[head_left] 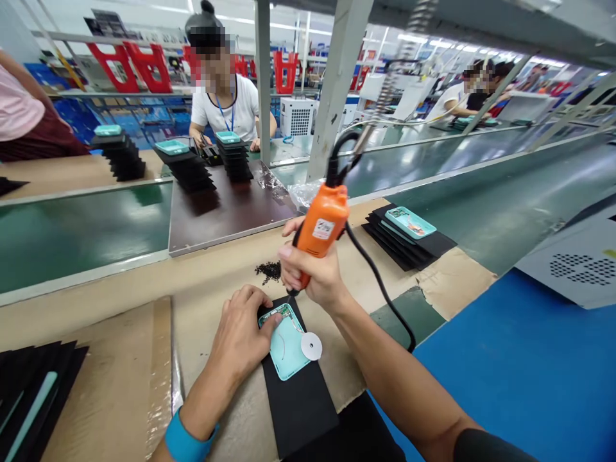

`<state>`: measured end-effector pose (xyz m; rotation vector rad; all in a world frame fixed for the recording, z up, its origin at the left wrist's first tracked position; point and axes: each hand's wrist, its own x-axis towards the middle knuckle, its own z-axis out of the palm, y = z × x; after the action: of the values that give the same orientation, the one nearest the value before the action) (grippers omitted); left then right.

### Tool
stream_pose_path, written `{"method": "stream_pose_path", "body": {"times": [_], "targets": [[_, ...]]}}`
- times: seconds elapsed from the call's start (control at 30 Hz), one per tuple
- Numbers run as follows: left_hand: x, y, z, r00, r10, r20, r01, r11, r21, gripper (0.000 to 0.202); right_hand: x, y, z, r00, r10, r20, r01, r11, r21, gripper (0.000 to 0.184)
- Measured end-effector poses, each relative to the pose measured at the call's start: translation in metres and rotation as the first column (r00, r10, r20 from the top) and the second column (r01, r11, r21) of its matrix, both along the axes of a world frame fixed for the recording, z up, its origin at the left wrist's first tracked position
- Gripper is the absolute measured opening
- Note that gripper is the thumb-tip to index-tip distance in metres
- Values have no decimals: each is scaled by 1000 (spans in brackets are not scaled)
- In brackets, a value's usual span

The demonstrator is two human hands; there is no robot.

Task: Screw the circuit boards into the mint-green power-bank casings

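My right hand [315, 273] is wrapped round an orange electric screwdriver [323, 215], its tip pointing down at the top edge of a teal plastic casing [289, 351]. A green circuit board [285, 312] and thin wires sit inside the casing. A white round disc [311, 346] lies over its right edge. The casing rests on a black foam sheet [298, 410]. My left hand [248, 321] lies at the casing's upper left, its thumb on the board area and its fingers bent over the edge. Beyond the hands is a small heap of black screws [268, 272].
Stacked black sheets [404, 247] with a teal casing [410, 222] stand at the right. More black sheets [33, 378] lie at the lower left. Across the green conveyor [86, 221], a person [226, 109] works beside further stacks. The screwdriver's black cable [380, 282] loops right.
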<state>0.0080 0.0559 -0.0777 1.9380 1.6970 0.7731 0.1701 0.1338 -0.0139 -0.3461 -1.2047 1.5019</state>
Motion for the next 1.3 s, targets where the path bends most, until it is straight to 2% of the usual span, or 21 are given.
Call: {"method": "stream_pose_path", "body": {"times": [0.07, 0.2, 0.37, 0.5, 0.63, 0.9, 1.0, 1.1, 1.13, 1.23, 1.3], "targets": [[-3, 3, -1, 1000, 9, 30, -9, 1000, -14, 13, 7, 5, 3, 996, -74, -43, 75, 997, 14, 27], [-9, 19, -1, 992, 124, -12, -124, 990, -62, 14, 12, 13, 5, 975, -210, -79, 210, 978, -5, 28], [-5, 52, 4, 981, 152, -118, -158, 986, -47, 38, 9, 16, 3, 966, -252, -51, 250, 968, -36, 34], [6, 74, 8, 979, 125, -162, -135, 990, -48, 23, 9, 17, 3, 964, -261, -49, 259, 965, -50, 35], [10, 83, 9, 980, 120, -159, -128, 991, -41, 18, 12, 19, 3, 962, -269, -51, 266, 963, -52, 34], [-5, 78, 13, 989, 150, -7, -151, 987, -53, 14, 12, 18, 4, 961, -265, -78, 260, 963, -71, 33], [-8, 65, 18, 983, 162, 91, -158, 986, -52, 15, 9, 13, 7, 960, -253, -124, 244, 966, -81, 34], [-9, 43, 21, 962, 149, 228, -139, 989, -58, 27, 3, 4, 10, 938, -230, -259, 202, 971, -130, 32], [-9, 35, 21, 942, 151, 299, -130, 988, -88, 32, 2, 0, 11, 926, -226, -304, 189, 971, -147, 32], [-6, 16, 14, 807, 219, 548, -67, 957, -283, 58, -2, -9, 12, 902, -218, -371, 173, 973, -150, 30], [-4, 9, 9, 733, 247, 634, 1, 932, -364, 70, -3, -13, 12, 899, -212, -383, 175, 976, -130, 29]]}}
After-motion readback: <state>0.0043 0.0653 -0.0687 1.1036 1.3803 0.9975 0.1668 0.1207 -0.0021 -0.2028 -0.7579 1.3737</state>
